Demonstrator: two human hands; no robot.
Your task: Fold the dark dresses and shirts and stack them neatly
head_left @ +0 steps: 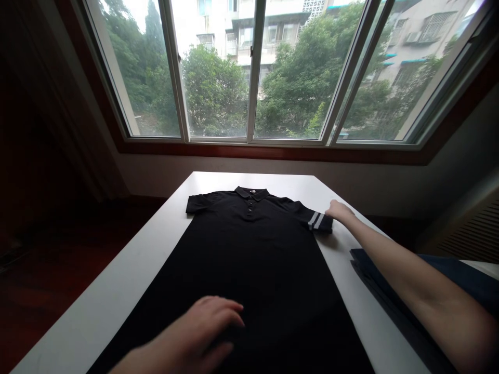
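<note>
A black polo shirt [249, 254] lies spread out, front up, its collar toward the window. Two white stripes cross the right-hand sleeve; the left-hand sleeve looks plain. My right hand [339, 210] is closed at the outer edge of the striped sleeve, pinching its hem, and that sleeve is lifted slightly with a shadow beneath. Over the lower front of the shirt is my left hand [206, 330], its fingers loosely curved and apart, holding nothing.
The shirt rests on a white table [167, 223]. Dark folded clothes [374, 275] lie along the table's right side, partly under my right forearm. Beyond the far edge stand a wall and a wide window [251, 78].
</note>
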